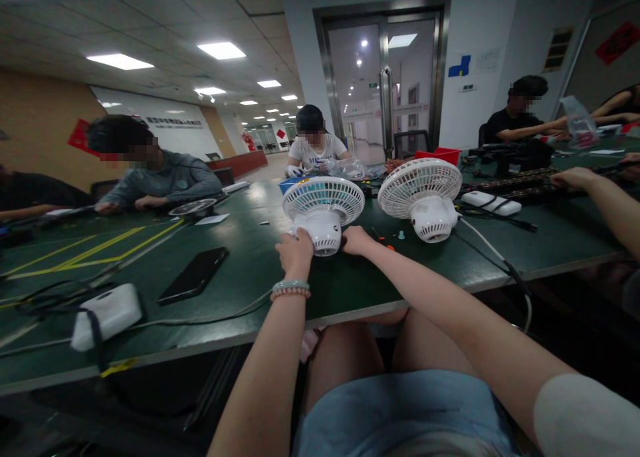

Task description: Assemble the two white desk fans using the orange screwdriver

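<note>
A white electric fan (323, 227) stands before me on the green table, its round grille facing away and its motor housing toward me. My left hand (294, 249) grips the left side of that housing; a bracelet circles the wrist. At the housing's right side is my right hand (356, 240), its fingers curled together. What they pinch is hidden, though something dark shows at the fingertips. To the right stands a second white fan (434, 218), untouched, with a pale cable running off it. Small orange and light blue pieces (401, 235) lie between the two fans.
On the left lie a black phone (194, 274) and a white power adapter (107, 316) with cables. A white power strip (491, 202) sits past the second fan. Red (437, 155) and blue (290, 184) bins are behind the fans. Several people sit around the table (240, 270).
</note>
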The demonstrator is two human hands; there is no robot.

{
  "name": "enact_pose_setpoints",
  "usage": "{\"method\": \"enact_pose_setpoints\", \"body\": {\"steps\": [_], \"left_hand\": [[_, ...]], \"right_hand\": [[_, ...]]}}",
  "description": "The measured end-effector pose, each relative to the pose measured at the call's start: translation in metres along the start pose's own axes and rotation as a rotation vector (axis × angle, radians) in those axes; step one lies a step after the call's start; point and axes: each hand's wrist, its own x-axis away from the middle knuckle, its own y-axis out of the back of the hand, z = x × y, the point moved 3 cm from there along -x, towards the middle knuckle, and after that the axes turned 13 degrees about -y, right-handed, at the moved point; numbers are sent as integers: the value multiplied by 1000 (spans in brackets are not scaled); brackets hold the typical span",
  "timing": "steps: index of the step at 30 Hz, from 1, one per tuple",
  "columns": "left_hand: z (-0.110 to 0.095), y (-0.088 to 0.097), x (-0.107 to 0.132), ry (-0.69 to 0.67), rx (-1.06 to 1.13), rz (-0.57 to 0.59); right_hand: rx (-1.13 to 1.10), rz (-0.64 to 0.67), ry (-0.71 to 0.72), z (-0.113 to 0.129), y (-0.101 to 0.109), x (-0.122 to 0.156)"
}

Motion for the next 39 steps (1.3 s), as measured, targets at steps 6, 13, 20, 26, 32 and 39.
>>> {"method": "enact_pose_setpoints", "body": {"steps": [6,13,20,26,32,39], "left_hand": [[-4,7,3,-95,-47,-37],[-34,26,10,-663,61,-196],[-80,5,52,-1072,138,325],[-124,-26,97,-1162,11,677],[-127,-68,104,-1040,-90,698],[-118,-69,90,-971,-453,646]], "right_hand": [[-16,7,-50,2,-1,-2],[-261,-608,-8,-3,56,41],[-143,-558,152,-62,64,98],[-28,-771,-142,-141,85,121],[-3,-635,-458,-163,70,102],[143,-584,-498,-158,82,92]]}}
